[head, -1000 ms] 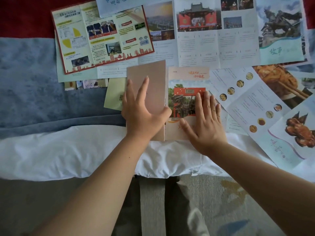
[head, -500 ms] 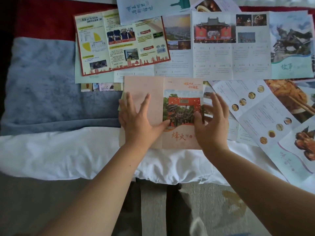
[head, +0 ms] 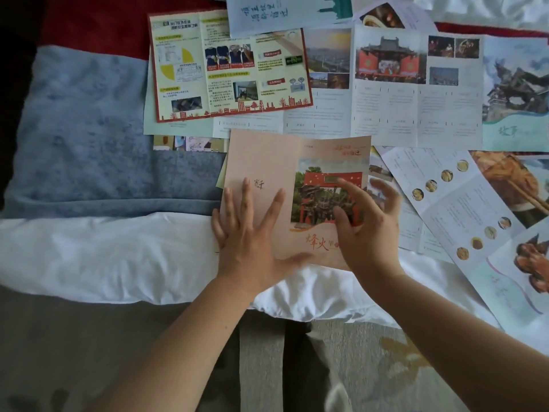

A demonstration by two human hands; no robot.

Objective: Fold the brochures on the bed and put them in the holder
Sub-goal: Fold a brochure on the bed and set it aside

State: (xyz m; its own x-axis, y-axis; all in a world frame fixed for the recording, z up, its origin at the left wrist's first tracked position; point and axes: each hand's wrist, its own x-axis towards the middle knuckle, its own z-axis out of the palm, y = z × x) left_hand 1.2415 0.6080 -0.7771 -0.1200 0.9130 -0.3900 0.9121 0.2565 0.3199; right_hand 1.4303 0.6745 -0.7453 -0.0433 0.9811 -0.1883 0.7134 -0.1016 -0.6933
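A pink brochure (head: 267,162) with a red gate photo lies opened out in two panels at the bed's near edge. My left hand (head: 252,233) presses flat on its left panel, fingers spread. My right hand (head: 368,233) is over the right panel's outer edge, blurred. Its fingers are loosely curved, the thumb is on the photo, and the other fingers reach past the edge. I see no grip on the paper. No holder is in view.
Unfolded brochures cover the bed behind and to the right: a yellow-and-red one (head: 228,66), a long one with a stage photo (head: 416,84) and a food one (head: 463,209). A blue blanket (head: 89,129) lies left on the white sheet (head: 104,257). Floor (head: 89,352) shows below.
The pink brochure's left panel, raised a second ago, now lies flat under my left hand. My right hand lifted off the right panel and moved to its outer edge.
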